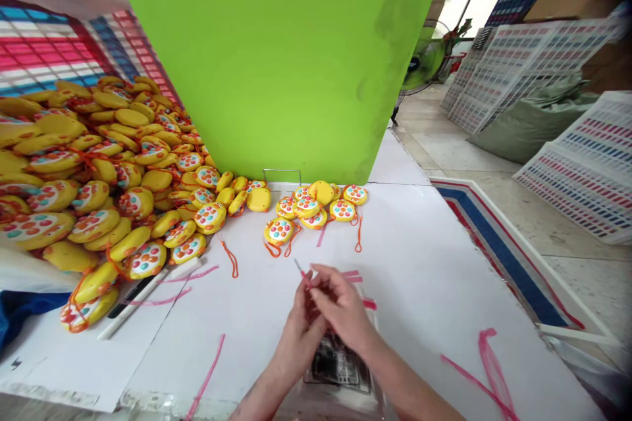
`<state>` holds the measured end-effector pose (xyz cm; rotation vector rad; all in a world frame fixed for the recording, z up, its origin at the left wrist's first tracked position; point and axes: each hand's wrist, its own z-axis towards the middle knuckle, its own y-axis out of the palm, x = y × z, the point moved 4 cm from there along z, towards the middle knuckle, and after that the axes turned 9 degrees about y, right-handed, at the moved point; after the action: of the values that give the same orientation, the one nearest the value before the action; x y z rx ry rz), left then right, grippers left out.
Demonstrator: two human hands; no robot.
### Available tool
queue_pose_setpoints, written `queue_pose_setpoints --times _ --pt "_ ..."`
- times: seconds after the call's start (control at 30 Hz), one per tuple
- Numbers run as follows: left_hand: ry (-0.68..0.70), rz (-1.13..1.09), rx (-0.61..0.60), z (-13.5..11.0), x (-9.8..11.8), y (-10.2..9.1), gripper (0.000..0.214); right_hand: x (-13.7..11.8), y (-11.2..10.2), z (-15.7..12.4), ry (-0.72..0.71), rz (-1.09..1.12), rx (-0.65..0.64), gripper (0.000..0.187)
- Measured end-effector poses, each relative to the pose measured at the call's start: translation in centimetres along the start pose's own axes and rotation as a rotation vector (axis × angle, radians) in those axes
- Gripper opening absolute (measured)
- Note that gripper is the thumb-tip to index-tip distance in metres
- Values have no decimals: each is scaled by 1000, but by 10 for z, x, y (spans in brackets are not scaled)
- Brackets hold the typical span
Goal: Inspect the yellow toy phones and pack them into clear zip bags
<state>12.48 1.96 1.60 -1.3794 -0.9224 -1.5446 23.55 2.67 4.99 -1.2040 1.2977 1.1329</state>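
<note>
Above the front middle of the white table, my two hands meet. My left hand is closed with its fingers at a thin grey-tipped stick with pink on it. Pressed against the same small thing are the bent fingers of my right hand; its exact kind cannot be made out. Below my wrists lies a clear plastic bag with dark printed contents, partly covered by my arms. Just beyond my hands sit several yellow toys with coloured buttons, some with orange cord loops.
A large heap of yellow toys spills from the left beside a plastic crate. A tall green panel stands at the back. Pink strips lie scattered about. White crates and a fan are at right.
</note>
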Motion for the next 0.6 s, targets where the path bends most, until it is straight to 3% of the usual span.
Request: queue_pose_setpoints --times 0.07,0.17,0.23,0.3,0.4,0.5,0.6 --pt "-101 -56 102 2 -6 -16 63 -3 28 -3 -50 -81 -105 36" --pt "-235 190 163 0 -13 -66 56 2 38 2 -122 -209 -225 40" --pt "-230 522 222 -5 -11 -112 51 7 25 14 -159 -309 -208 37" --pt "-286 887 280 -14 -10 -157 44 12 0 35 -185 -437 -109 31" --pt "-350 1247 253 -25 -13 -201 46 16 -45 71 -252 -651 67 27" --pt "-225 1510 290 -17 -12 -214 48 17 -85 108 -274 -719 176 27" --pt "80 1517 328 18 -7 -201 44 12 -113 143 -273 -767 253 33"
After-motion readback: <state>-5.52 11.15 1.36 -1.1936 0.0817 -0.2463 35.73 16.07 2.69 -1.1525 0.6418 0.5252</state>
